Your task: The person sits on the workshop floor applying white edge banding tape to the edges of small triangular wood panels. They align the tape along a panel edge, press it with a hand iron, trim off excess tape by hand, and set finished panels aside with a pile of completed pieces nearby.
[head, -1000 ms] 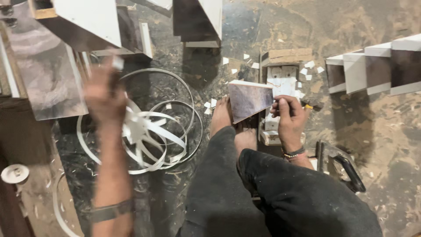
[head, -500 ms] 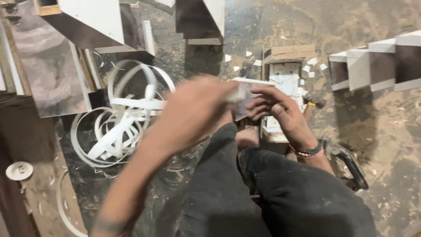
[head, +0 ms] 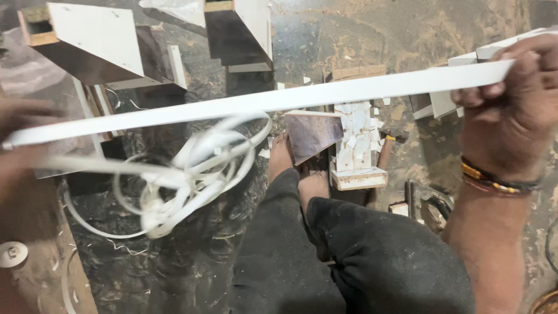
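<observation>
A long white edge-banding strip (head: pixel 261 103) stretches taut across the view, from the left edge up to the upper right. My right hand (head: pixel 514 110) pinches its right end near the camera; a beaded bracelet circles that wrist. My left hand (head: pixel 20 136), blurred at the left edge, grips the strip's other end. Below the strip, the rest of the white banding lies in a loose tangled coil (head: pixel 180 174) on the floor. A small brown triangular panel piece (head: pixel 311 134) stands propped between my bare feet (head: pixel 296 168), beside a wooden block (head: pixel 357 157) covered with white chips.
White-faced dark panel boxes (head: pixel 99 43) stand at the upper left, upper middle and far right. A hand tool (head: pixel 430 206) lies on the dusty floor by my right knee. My dark trouser legs (head: pixel 349 256) fill the lower middle. A round white disc (head: pixel 11 254) lies at lower left.
Both hands left the triangular piece and the coil, took hold of a length of white strip and pulled it out straight between them, close to the camera.
</observation>
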`<state>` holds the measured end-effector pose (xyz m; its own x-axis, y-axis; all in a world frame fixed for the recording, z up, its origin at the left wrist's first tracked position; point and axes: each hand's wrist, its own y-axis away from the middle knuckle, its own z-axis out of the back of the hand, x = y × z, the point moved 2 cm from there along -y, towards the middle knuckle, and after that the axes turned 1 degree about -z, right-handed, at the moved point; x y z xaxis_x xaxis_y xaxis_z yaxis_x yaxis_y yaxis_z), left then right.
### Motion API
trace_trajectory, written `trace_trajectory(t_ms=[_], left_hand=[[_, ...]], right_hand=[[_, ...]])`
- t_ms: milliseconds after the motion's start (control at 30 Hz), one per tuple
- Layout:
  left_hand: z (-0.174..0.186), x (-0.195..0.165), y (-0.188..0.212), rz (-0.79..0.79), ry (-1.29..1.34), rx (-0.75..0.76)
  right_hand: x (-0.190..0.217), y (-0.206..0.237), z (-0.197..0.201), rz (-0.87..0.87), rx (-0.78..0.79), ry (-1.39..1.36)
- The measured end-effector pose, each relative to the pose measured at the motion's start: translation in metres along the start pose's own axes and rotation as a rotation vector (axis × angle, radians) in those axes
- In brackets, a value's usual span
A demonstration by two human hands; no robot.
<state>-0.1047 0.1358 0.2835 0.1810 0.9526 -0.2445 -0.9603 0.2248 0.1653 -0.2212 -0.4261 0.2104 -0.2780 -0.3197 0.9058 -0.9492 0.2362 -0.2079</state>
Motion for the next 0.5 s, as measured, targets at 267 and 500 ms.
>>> trace_trajectory(t_ms=[267,500], left_hand=[[0.055,-0.048,0.031,-0.236,-0.235,-0.018],[0.084,-0.087,0.047,-0.328,-0.301,0.062]], right_hand=[[-0.017,0.0,-0.048,0.081,-0.163,-0.205],[-0.032,0.006,-0.093,-0.02,-0.092,0.18]])
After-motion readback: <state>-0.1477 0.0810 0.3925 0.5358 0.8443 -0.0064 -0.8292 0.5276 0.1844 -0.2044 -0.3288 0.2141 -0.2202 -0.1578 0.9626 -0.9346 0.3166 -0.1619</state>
